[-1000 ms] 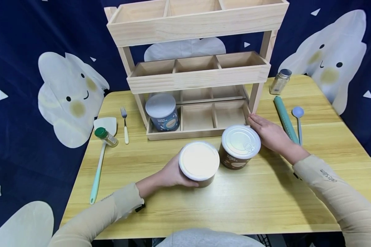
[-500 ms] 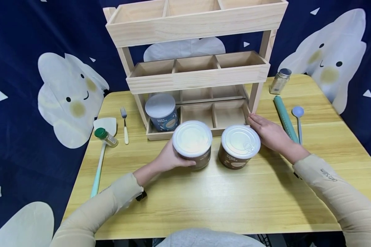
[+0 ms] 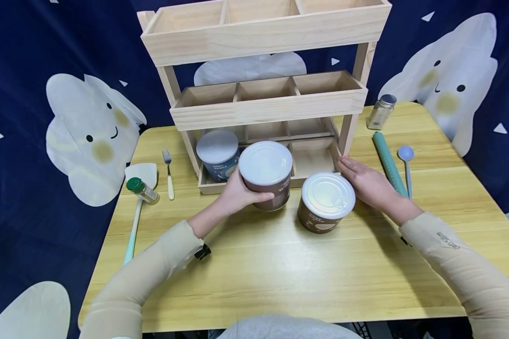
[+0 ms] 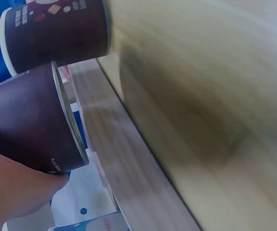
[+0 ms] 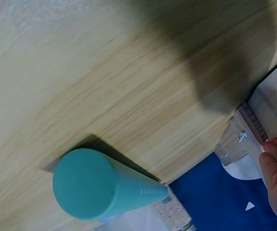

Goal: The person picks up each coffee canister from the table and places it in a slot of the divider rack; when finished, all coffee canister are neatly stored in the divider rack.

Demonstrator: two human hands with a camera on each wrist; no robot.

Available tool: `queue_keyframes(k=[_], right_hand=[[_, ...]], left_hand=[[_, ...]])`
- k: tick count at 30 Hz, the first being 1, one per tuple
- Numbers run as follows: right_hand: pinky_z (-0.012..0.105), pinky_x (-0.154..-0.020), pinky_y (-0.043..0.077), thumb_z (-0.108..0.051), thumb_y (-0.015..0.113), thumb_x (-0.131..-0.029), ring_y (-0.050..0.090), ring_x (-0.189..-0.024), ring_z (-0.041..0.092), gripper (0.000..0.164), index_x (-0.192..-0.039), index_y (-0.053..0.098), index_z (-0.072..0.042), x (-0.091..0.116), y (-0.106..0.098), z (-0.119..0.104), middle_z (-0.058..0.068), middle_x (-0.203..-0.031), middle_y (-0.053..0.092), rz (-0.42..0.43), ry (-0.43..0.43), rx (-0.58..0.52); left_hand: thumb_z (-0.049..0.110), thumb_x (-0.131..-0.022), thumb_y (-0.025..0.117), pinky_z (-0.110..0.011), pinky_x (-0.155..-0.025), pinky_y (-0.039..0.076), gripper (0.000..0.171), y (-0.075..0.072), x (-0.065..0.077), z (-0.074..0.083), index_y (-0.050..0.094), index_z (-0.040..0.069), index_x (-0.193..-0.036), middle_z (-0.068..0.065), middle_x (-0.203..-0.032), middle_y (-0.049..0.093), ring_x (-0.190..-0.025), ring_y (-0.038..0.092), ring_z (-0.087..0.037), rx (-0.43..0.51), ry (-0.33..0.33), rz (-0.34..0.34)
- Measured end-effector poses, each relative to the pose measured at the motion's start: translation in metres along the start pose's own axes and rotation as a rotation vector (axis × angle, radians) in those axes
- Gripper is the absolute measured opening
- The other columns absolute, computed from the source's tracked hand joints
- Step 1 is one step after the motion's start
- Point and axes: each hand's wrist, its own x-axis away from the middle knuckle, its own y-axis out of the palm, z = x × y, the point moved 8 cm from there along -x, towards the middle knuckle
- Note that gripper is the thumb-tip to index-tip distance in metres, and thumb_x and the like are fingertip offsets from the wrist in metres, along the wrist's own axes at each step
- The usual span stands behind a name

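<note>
wood table (image 3: 254, 282) | navy curtain (image 3: 21, 216) behind | left grip (image 3: 237, 194) clasps can (image 3: 267, 168) | right grip (image 3: 368, 184) unclenched, touching rack (image 3: 267, 104)

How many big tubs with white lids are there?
3: a blue tub bottom left in the rack, a brown tub in the left grip, and a second brown tub on the table.

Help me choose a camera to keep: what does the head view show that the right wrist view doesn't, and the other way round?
Only the head view: the left hand gripping a brown canister, and the fork. Only the right wrist view: a metal fastener on the wooden rack. Both: the right hand touching the wooden rack, the teal cylinder and a jar.
</note>
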Motion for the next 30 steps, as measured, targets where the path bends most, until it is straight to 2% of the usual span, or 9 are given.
queue_keyframes(k=[5, 11, 19, 30], right_hand=[[0.056, -0.105, 0.046, 0.001, 0.062, -0.09, 0.049, -0.132, 0.044, 0.047, -0.135, 0.052, 0.009, -0.002, 0.001, 0.003, 0.028, -0.144, 0.049, -0.014, 0.021, -0.003], [0.056, -0.105, 0.046, 0.0, 0.062, -0.09, 0.049, -0.132, 0.044, 0.046, -0.135, 0.053, 0.009, -0.003, 0.001, 0.002, 0.028, -0.143, 0.05, -0.013, 0.011, -0.002], [0.056, -0.104, 0.047, 0.001, 0.064, -0.089, 0.051, -0.13, 0.044, 0.046, -0.133, 0.054, 0.009, 0.0, 0.0, 0.002, 0.028, -0.141, 0.051, 0.015, -0.001, 0.002], [0.055, -0.105, 0.046, 0.001, 0.062, -0.09, 0.05, -0.131, 0.043, 0.045, -0.134, 0.053, 0.009, 0.0, 0.004, 0.003, 0.028, -0.142, 0.051, -0.014, 0.017, 0.006]], left_hand=[[0.005, -0.067, 0.087, -0.046, -0.112, 0.042, 0.099, -0.005, -0.015, -0.001, 0.032, 0.021, -0.149, -0.008, -0.144, 0.049, -0.133, 0.049, -0.026, -0.012, -0.044, 0.043], [0.01, -0.067, 0.088, -0.048, -0.112, 0.042, 0.1, -0.012, -0.027, -0.006, 0.031, 0.022, -0.149, -0.007, -0.144, 0.048, -0.133, 0.048, -0.026, -0.054, -0.101, 0.079], [0.007, -0.069, 0.085, -0.047, -0.112, 0.041, 0.097, -0.014, -0.043, -0.01, 0.031, 0.019, -0.149, -0.01, -0.145, 0.048, -0.133, 0.048, -0.027, -0.002, -0.072, 0.102], [0.014, -0.068, 0.088, -0.044, -0.112, 0.043, 0.097, -0.017, -0.054, -0.019, 0.033, 0.019, -0.147, -0.007, -0.141, 0.05, -0.13, 0.05, -0.024, -0.043, -0.065, 0.15]])
